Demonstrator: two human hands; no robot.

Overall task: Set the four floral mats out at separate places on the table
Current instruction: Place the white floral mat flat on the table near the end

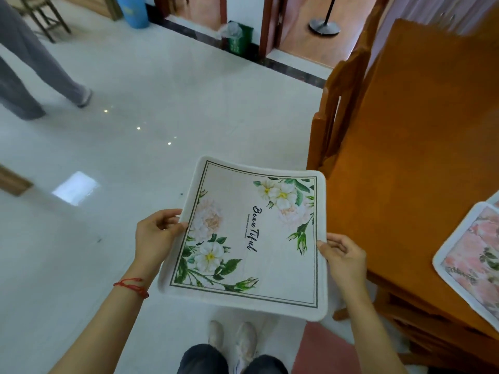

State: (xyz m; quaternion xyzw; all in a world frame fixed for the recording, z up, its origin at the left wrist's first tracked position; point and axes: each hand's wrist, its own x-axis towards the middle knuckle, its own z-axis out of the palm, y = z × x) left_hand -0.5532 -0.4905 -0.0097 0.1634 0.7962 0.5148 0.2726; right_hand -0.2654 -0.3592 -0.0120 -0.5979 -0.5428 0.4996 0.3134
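Head view: both hands pinch a near-square white fabric mat (251,236) with rounded corners, a thin dark double border, white and pale-pink flowers with green leaves, and black script "Beautiful"; left hand (156,234) on its left edge, right hand (343,256) on its right edge, the mat held in the air over the white tiled floor (162,103), just left of the orange wooden table (421,147). No clear long axis; the script runs away from the person between the grips, and the far edge curls upward. Right of the right-hand grip, a pink floral mat with white border (469,255) lies flat on the table's near edge.

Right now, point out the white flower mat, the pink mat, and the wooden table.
white flower mat (251,238), head view, printed middle.
pink mat (469,263), head view, pink printed face.
wooden table (421,147), head view, bare top.
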